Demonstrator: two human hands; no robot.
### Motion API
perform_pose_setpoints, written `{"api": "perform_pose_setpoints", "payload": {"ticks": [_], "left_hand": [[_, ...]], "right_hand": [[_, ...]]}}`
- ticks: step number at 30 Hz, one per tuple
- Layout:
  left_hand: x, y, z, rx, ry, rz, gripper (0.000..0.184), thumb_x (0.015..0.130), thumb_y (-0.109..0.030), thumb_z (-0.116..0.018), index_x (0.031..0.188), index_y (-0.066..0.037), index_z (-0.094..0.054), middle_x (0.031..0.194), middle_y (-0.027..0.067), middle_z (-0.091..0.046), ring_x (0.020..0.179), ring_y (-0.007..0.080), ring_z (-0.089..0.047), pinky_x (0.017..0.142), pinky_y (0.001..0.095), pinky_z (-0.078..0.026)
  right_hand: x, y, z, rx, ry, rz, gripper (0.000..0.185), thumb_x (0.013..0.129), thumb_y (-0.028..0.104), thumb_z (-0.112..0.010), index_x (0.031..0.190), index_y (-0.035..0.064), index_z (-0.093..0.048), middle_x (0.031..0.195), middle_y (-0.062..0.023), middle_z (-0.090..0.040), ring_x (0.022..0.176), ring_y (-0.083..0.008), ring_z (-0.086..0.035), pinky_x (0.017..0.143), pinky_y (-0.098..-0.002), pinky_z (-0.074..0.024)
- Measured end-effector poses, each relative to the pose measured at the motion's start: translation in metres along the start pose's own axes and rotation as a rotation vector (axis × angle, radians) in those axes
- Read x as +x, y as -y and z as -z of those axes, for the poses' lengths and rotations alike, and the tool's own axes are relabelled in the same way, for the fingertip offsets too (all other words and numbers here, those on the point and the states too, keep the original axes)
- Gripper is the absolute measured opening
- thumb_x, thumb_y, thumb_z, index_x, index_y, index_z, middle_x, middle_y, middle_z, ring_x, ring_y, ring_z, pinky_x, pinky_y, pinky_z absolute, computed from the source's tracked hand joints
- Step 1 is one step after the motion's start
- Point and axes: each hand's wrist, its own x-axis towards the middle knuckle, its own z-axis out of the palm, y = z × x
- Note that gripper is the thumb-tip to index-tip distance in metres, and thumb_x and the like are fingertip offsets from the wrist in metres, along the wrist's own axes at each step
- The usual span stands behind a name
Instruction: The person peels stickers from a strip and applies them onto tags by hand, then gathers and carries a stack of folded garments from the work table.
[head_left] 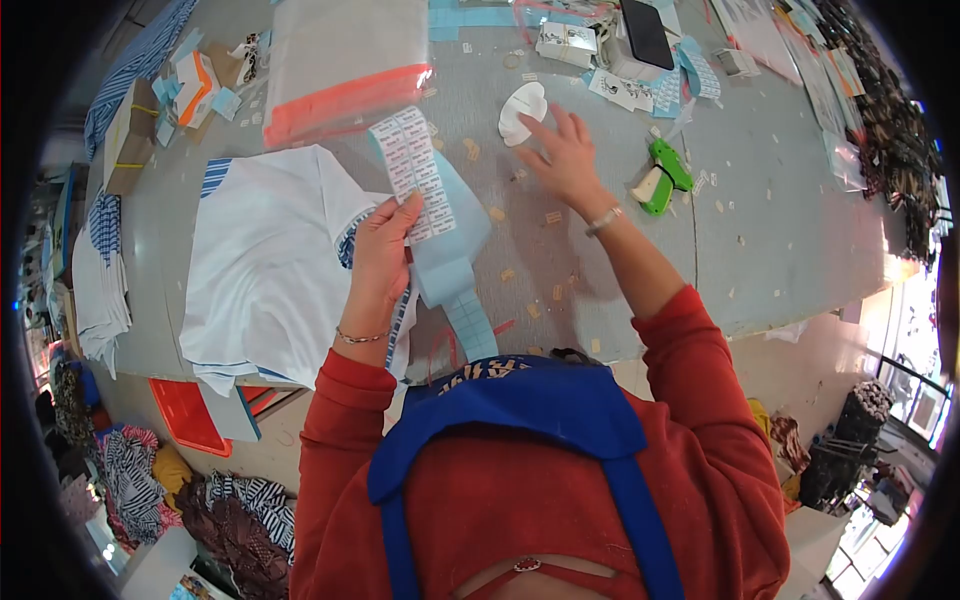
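Observation:
My left hand (385, 240) is closed on a strip of printed label stickers (412, 165), thumb on top. The strip's pale blue backing paper (458, 215) hangs down toward the table's front edge. A folded white garment (265, 250) with blue striped trim lies to the left of and under that hand. My right hand (563, 155) is open, fingers spread, at a white oval piece (522, 112); I cannot tell whether a fingertip touches it. To the right of this hand lies a green and white tagging gun (660, 178).
Clear plastic bags with a red edge (345, 100) lie at the back. A phone (646, 35) rests on small boxes near stacked cards (567, 43). Small paper scraps (553, 217) dot the grey table (620, 290). A cardboard box (130, 140) stands at the left edge.

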Motion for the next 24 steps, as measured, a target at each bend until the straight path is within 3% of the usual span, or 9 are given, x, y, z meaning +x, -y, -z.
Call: {"api": "perform_pose_setpoints", "payload": {"ticks": [4, 7, 10, 16, 24], "left_hand": [[0.004, 0.015, 0.008, 0.112, 0.020, -0.072, 0.030, 0.091, -0.010, -0.060, 0.116, 0.005, -0.056, 0.096, 0.0055, -0.066, 0.083, 0.0094, -0.062, 0.072, 0.0230, -0.051], [-0.007, 0.010, -0.007, 0.102, 0.032, -0.204, 0.036, 0.091, -0.010, -0.060, 0.122, 0.006, -0.052, 0.094, 0.0059, -0.066, 0.081, 0.0083, -0.062, 0.071, 0.0218, -0.049], [-0.011, 0.013, -0.003, 0.234, -0.031, -0.274, 0.035, 0.091, -0.009, -0.060, 0.122, 0.005, -0.051, 0.095, 0.0068, -0.066, 0.080, 0.0080, -0.061, 0.072, 0.0208, -0.049], [-0.015, 0.022, -0.007, 0.016, 0.059, -0.121, 0.019, 0.091, -0.012, -0.061, 0.105, -0.001, -0.054, 0.093, 0.0052, -0.066, 0.077, 0.0083, -0.062, 0.066, 0.0229, -0.052], [-0.025, 0.039, -0.043, -0.005, 0.076, 0.028, 0.021, 0.091, -0.016, -0.060, 0.104, -0.003, -0.052, 0.095, 0.0045, -0.064, 0.079, 0.0099, -0.063, 0.067, 0.0267, -0.055]], "right_hand": [[0.036, 0.013, -0.034, -0.058, -0.008, -0.034, 0.043, 0.084, 0.046, -0.058, 0.125, 0.0314, -0.054, 0.144, -0.0167, -0.033, 0.130, -0.0510, -0.021, 0.100, -0.0638, -0.0209], [0.045, 0.013, -0.045, -0.190, 0.098, -0.030, 0.040, 0.086, 0.048, -0.055, 0.122, 0.0306, -0.056, 0.143, -0.0118, -0.034, 0.131, -0.0494, -0.019, 0.100, -0.0656, -0.0188], [0.035, 0.005, -0.048, -0.272, 0.046, 0.110, 0.036, 0.089, 0.043, -0.052, 0.121, 0.0272, -0.057, 0.140, -0.0065, -0.040, 0.131, -0.0464, -0.025, 0.102, -0.0617, -0.0213], [-0.013, -0.025, -0.028, -0.264, -0.046, 0.352, 0.036, 0.091, 0.035, -0.052, 0.123, 0.0192, -0.056, 0.131, -0.0048, -0.049, 0.126, -0.0392, -0.038, 0.105, -0.0475, -0.0298], [-0.096, -0.021, 0.014, -0.224, 0.103, 0.296, 0.039, 0.091, 0.035, -0.053, 0.126, 0.0192, -0.054, 0.138, -0.0048, -0.042, 0.131, -0.0388, -0.031, 0.107, -0.0475, -0.0267]]}}
